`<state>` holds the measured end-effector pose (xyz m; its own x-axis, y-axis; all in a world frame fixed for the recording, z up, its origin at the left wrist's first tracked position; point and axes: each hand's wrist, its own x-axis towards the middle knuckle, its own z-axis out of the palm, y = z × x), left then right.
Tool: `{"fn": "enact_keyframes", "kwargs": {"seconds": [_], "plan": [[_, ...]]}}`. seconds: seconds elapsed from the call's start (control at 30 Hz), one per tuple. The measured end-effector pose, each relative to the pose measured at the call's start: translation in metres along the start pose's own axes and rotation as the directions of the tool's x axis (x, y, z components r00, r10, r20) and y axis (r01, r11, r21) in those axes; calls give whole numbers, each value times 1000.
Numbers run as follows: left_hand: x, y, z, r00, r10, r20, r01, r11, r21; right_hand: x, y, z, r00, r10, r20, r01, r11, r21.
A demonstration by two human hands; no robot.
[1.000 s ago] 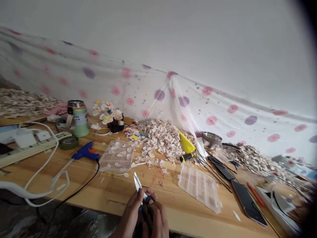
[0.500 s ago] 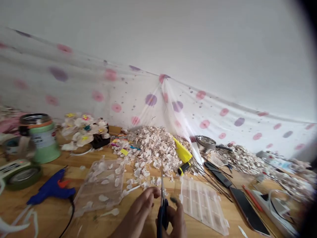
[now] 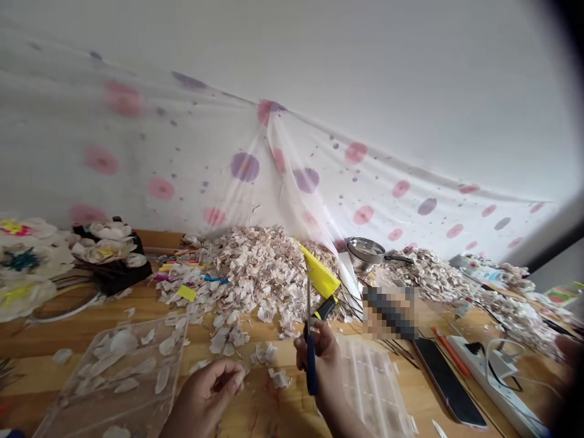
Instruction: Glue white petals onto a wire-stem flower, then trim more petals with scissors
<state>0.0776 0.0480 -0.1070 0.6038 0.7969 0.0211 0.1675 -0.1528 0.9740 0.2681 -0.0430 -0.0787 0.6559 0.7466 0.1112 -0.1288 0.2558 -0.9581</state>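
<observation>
My right hand (image 3: pixel 329 374) grips a pair of scissors (image 3: pixel 311 359) by the dark blue handles, with the blades pointing up and away. Lower and to the left, my left hand (image 3: pixel 207 392) is closed, thumb against the curled fingers; whatever sits in that pinch is too small to make out. Loose pale petal-like pieces (image 3: pixel 279 378) lie on the wooden table between the hands. Behind them rises a large heap of the same pieces (image 3: pixel 262 261). A clear plastic lid (image 3: pixel 177 371) with scattered pale petals lies left of my left hand.
A divided clear plastic tray (image 3: pixel 371 383) lies beside my right wrist. Farther right are a phone (image 3: pixel 449 380), an orange pen (image 3: pixel 449 351) and a white power strip (image 3: pixel 497 389). A yellow-handled tool (image 3: pixel 325 307), a metal pan (image 3: pixel 366 250) and petal flowers (image 3: pixel 107 243) stand farther back.
My hands have moved apart: the left has drawn away from the scissors to the left, and the right has lifted them higher. The view has swung right; the glue gun has mostly left it.
</observation>
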Motion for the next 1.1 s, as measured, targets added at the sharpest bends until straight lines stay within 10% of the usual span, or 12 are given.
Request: {"fn": "enact_keyframes", "kwargs": {"seconds": [0.23,0.57,0.8,1.1], "plan": [[61,41,28,990,134,-42,-112,935,335,-12,25,-14,999,-24,43,19,994,104],[169,32,95,943,323,83,-319,800,509,-42,34,9,990,4,138,3,999,-51],[178,31,108,928,352,124,-362,774,519,-44,47,2,991,-83,108,107,966,-236],[167,41,93,979,200,-41,-189,961,200,-39,24,7,993,-4,118,14,997,-79]]}}
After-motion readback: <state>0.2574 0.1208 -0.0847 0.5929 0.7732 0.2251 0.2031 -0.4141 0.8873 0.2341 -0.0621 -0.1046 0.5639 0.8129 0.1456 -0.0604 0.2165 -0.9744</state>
